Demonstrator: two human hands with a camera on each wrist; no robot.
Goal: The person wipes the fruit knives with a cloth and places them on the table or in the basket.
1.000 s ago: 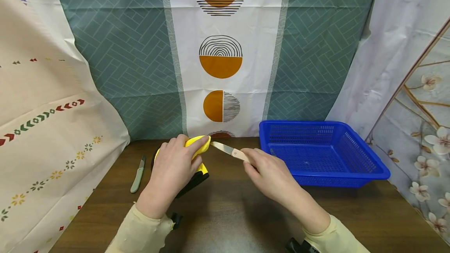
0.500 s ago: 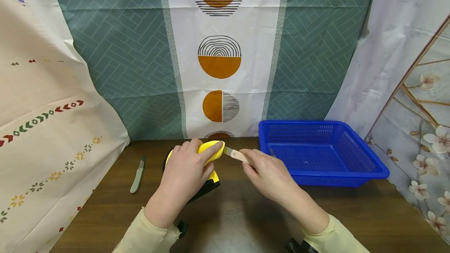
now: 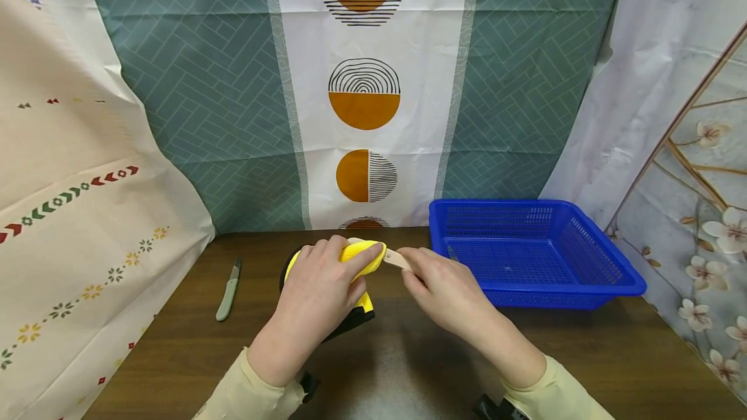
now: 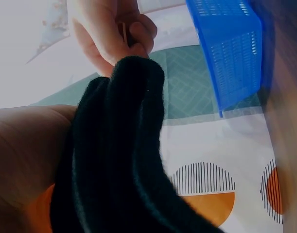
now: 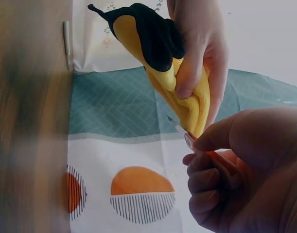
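My left hand [image 3: 318, 284] grips a folded yellow cloth with a black edge [image 3: 364, 258], pinched between thumb and fingers. The right hand [image 3: 446, 280] holds a folding knife [image 3: 397, 259] by its pale pink handle. In the head view the cloth covers most of the blade, and a bit of it shows beyond the fold at the fingertips. From the right wrist, the cloth [image 5: 187, 109] lies against the blade near the handle's pivot. The left wrist view is mostly filled by the cloth's dark side [image 4: 133, 126].
On the brown wooden table [image 3: 175, 342], a knife with a pale green handle [image 3: 229, 297] lies at the left. A blue plastic basket [image 3: 560, 290] stands at the right, with a small blade-like piece [image 3: 452, 253] inside. Patterned fabric [image 3: 373, 37] hangs behind.
My left hand has moved right with the cloth, along the blade up to the knife's handle. The blade, bare a second ago, is now mostly covered. The right hand has barely moved.
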